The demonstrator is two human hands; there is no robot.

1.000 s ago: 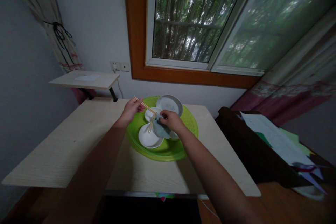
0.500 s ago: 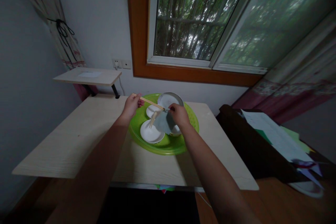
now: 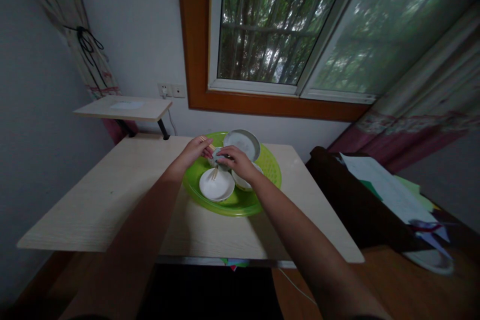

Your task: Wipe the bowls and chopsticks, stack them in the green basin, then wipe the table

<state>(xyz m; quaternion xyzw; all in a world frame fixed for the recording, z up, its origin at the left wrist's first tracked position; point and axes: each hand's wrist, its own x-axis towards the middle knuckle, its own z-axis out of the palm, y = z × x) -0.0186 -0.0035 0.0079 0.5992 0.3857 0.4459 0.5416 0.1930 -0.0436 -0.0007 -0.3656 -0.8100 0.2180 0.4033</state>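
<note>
My left hand (image 3: 198,149) is closed around a pair of light wooden chopsticks (image 3: 208,144) over the left side of a green round tray (image 3: 242,210). My right hand (image 3: 238,161) is beside it, fingers closed on a grey-blue cloth (image 3: 225,165) bunched against the chopsticks. The chopsticks' lower ends show over a white bowl (image 3: 216,186) at the tray's front. A second white bowl (image 3: 244,183) sits partly under my right hand. Behind my hands stands a larger pale bowl (image 3: 243,143). Another small bowl is mostly hidden under the cloth and fingers.
The tray rests on a pale wooden table (image 3: 101,200) against the wall below a window. A small raised shelf (image 3: 123,107) stands at the back left with paper on it. To the right, papers (image 3: 386,187) lie on a dark brown piece of furniture.
My right hand has moved left to my left hand. The cloth, earlier hanging spread out, is now bunched close around the chopsticks. The view has shifted slightly.
</note>
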